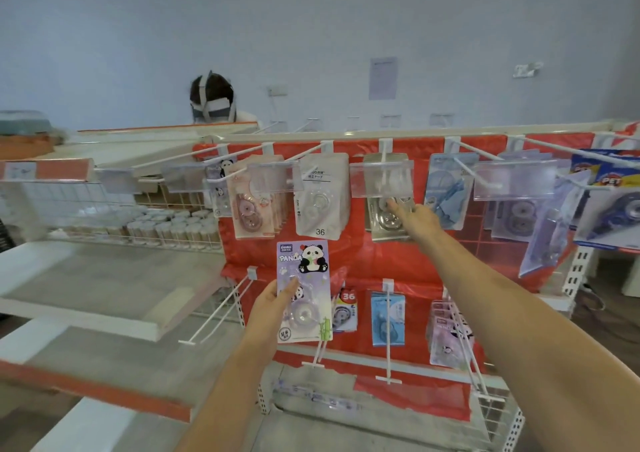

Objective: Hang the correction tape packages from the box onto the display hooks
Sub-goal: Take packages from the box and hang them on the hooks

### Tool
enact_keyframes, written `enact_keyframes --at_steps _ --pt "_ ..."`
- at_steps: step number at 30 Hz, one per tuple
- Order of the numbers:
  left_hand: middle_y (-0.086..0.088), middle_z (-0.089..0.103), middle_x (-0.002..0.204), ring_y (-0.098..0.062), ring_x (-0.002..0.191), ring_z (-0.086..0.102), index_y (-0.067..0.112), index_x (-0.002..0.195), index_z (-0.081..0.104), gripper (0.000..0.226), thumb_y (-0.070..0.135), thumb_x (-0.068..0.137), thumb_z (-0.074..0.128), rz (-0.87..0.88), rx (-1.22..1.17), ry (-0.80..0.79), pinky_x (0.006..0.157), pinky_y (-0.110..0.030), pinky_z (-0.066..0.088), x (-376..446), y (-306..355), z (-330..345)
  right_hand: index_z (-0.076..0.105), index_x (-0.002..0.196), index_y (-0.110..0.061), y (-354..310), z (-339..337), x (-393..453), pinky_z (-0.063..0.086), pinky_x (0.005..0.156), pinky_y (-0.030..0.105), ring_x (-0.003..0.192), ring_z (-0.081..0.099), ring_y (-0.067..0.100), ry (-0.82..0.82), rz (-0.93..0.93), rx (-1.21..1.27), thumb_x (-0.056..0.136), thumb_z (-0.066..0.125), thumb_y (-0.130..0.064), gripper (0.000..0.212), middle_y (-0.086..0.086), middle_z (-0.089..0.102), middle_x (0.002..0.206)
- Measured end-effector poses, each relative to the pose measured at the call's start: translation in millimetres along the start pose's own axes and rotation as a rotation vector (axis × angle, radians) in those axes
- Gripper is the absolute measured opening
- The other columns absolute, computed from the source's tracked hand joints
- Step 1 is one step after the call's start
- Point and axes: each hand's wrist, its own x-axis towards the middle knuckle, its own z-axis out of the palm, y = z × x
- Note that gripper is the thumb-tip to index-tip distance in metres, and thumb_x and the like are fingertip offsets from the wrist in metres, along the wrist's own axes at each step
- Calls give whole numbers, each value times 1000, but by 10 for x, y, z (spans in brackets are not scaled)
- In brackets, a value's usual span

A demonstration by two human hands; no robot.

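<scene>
Left fingers (pixel 290 287) pinch the left edge of a purple "PANDA" correction tape package (pixel 304 290), held upright at 6 o'clock of the red display panel (pixel 349 261). Left hand (pixel 268 307) is below it. Right hand (pixel 414 217) is at centre, fingers extended and touching a clear silver-backed package (pixel 389 221) hanging on a top-row hook (pixel 383 160). At 9 o'clock of that hangs a white package (pixel 320 198) marked "36". At 3 o'clock, a blue "PET" package (pixel 609 205).

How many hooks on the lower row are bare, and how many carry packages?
Bare hook: 1
Hooks carrying packages: 3
Total: 4 hooks
</scene>
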Motion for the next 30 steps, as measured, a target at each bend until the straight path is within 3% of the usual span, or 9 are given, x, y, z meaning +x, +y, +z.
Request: enact_keyframes --at_steps 3,6,9,12,15,17,22,26,30 --pt "5 70 113 -19 112 62 29 110 69 32 45 82 66 -14 12 16 105 -50 40 -28 -3 -35 51 125 4 61 55 -36 51 91 47 105 57 31 -53 59 105 88 58 -49 64 15 56 114" --pt "4 70 113 -22 112 62 31 110 69 45 55 72 71 -26 9 7 104 -53 41 -76 -16 -105 53 125 1 232 126 -105 55 72 34 85 62 23 -148 140 228 91 61 -31 48 15 60 109" --pt "4 70 114 -23 112 63 36 108 69 52 63 64 76 -55 3 2 103 -54 42 -107 -34 -208 61 113 5 410 206 -224 51 68 34 70 59 21 -167 153 139 91 62 -24 37 11 62 82" --pt "3 71 112 -23 111 63 34 105 71 55 65 60 77 -52 -5 10 103 -54 41 -143 -24 -302 63 102 8 496 246 -332 54 79 44 75 62 28 -137 147 -18 87 64 -20 32 15 64 80" --pt "4 71 112 -22 112 63 36 104 71 49 63 63 75 -54 0 -4 105 -53 39 -180 -3 -384 64 101 10 498 255 -439 49 70 36 73 59 24 -158 63 -246 85 61 -14 29 14 64 80" --pt "5 71 111 -20 111 63 34 104 71 41 55 69 71 -51 -8 5 106 -52 38 -188 -12 -459 64 103 4 454 284 -524 42 74 30 84 59 24 -181 14 -378 87 59 -14 24 13 66 93" --pt "-2 68 118 -29 114 61 27 118 65 58 56 69 76 -48 -40 6 103 -57 40 -197 0 -709 59 113 -7 313 520 -688 43 88 32 109 57 28 -256 -93 -615 90 54 -18 26 12 63 117" --pt "-10 70 112 -34 105 65 16 115 65 42 37 78 66 -40 -82 30 94 -52 50 -198 114 -973 57 117 -9 125 859 -851 43 83 30 109 57 28 -321 -189 -736 92 49 -19 28 11 62 120" --pt "-2 73 99 -11 80 71 21 109 65 22 31 90 60 -9 -4 84 64 -26 56 -162 301 -1294 58 119 -14 -122 1227 -971 44 89 30 113 56 26 -393 -256 -744 92 46 -16 30 8 61 124"
